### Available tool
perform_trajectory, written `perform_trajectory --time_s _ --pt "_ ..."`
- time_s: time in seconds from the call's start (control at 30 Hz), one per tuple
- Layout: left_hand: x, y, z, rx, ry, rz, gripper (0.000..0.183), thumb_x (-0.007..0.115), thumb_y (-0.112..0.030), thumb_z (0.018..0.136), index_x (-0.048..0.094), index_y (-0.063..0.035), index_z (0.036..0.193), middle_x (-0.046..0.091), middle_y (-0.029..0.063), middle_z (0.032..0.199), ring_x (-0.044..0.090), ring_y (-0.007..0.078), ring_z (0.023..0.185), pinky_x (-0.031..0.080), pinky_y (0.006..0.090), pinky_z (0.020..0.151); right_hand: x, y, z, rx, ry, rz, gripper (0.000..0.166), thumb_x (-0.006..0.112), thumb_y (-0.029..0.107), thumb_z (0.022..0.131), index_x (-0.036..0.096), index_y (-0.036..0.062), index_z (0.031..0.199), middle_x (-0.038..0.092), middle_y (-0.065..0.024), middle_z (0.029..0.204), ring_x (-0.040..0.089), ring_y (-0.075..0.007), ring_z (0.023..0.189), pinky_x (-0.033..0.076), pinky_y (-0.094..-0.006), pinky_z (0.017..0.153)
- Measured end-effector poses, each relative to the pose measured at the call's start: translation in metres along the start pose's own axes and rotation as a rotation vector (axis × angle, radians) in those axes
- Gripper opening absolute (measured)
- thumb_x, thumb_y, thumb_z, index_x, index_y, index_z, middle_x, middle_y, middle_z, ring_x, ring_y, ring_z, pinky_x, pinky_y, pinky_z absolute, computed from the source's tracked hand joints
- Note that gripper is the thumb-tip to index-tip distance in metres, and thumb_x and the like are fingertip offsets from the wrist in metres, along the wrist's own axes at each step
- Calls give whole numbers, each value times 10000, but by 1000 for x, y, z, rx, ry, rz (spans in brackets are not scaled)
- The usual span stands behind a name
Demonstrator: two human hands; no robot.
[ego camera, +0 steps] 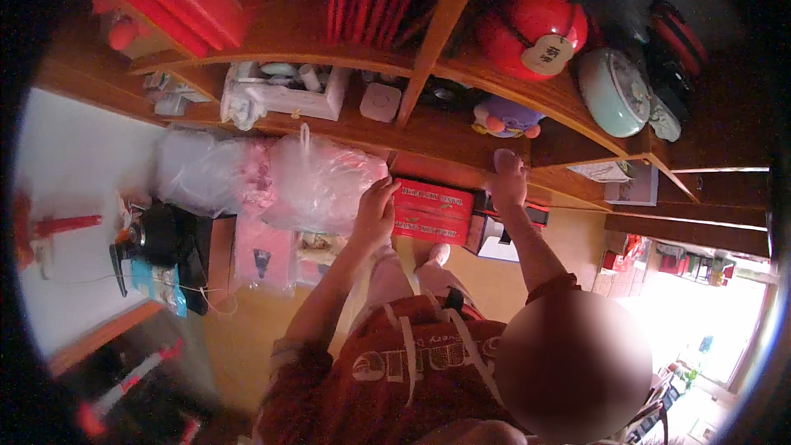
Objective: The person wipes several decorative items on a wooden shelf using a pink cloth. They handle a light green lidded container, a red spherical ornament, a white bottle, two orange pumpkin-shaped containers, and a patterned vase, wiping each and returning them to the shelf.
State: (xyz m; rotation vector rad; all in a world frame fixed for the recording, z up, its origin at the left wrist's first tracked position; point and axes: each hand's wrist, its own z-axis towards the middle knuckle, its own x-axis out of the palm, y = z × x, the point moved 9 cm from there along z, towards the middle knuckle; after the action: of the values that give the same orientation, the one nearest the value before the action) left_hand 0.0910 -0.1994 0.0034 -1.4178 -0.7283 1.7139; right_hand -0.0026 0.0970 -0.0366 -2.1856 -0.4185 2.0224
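Observation:
My left hand (375,213) is raised between a bulky clear plastic bag (327,179) and a red printed cardboard box (432,210). Its fingers are bunched close to the bag's edge, and whether they grip anything is not clear. My right hand (510,184) reaches to the front of the wooden shelf unit (457,143), its fingers closed around a small pale pinkish item (503,159), possibly a cloth. Just above that hand a purple plush toy (507,117) sits in a compartment.
A white tray (296,99) and a white square device (380,102) stand on the left shelf. Higher up are a red rounded ornament (537,31) and a pale green round container (615,93). An open box (497,244) lies on the floor; a black bag (167,235) is at left.

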Motion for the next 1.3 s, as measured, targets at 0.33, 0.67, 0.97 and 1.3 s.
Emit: perform_trajectory --time_s 0.33,0.67,0.97,1.3 --pt "44 11 -12 -118 98 -78 354 533 -6 863 602 -60 1205 570 209 1264 520 377 1204 414 451 1036 -37 110 28 -292 -112 155 822 776 352 633 450 118 1350 478 -71 1304 434 -270 1228 398 -393 1038" --pt "70 -31 -49 -175 128 -154 298 542 -27 873 612 -62 1160 597 195 1156 567 370 1079 463 429 937 9 9 -10 -281 -56 72 783 686 288 753 359 154 1451 382 -56 1483 393 -299 1317 387 -450 1032" --pt "124 14 -184 -359 206 -141 296 539 -80 888 618 -77 1173 620 173 1121 576 351 1074 477 423 902 -17 -13 -15 -218 55 -13 790 708 331 741 372 172 1438 388 -38 1460 412 -284 1270 444 -398 985" --pt "72 11 -225 -528 203 -182 289 528 -66 866 631 -43 1134 643 181 1070 589 366 1020 472 445 884 -15 -6 -19 -191 32 21 790 687 360 739 370 162 1435 392 -25 1441 408 -306 1267 489 -390 941"
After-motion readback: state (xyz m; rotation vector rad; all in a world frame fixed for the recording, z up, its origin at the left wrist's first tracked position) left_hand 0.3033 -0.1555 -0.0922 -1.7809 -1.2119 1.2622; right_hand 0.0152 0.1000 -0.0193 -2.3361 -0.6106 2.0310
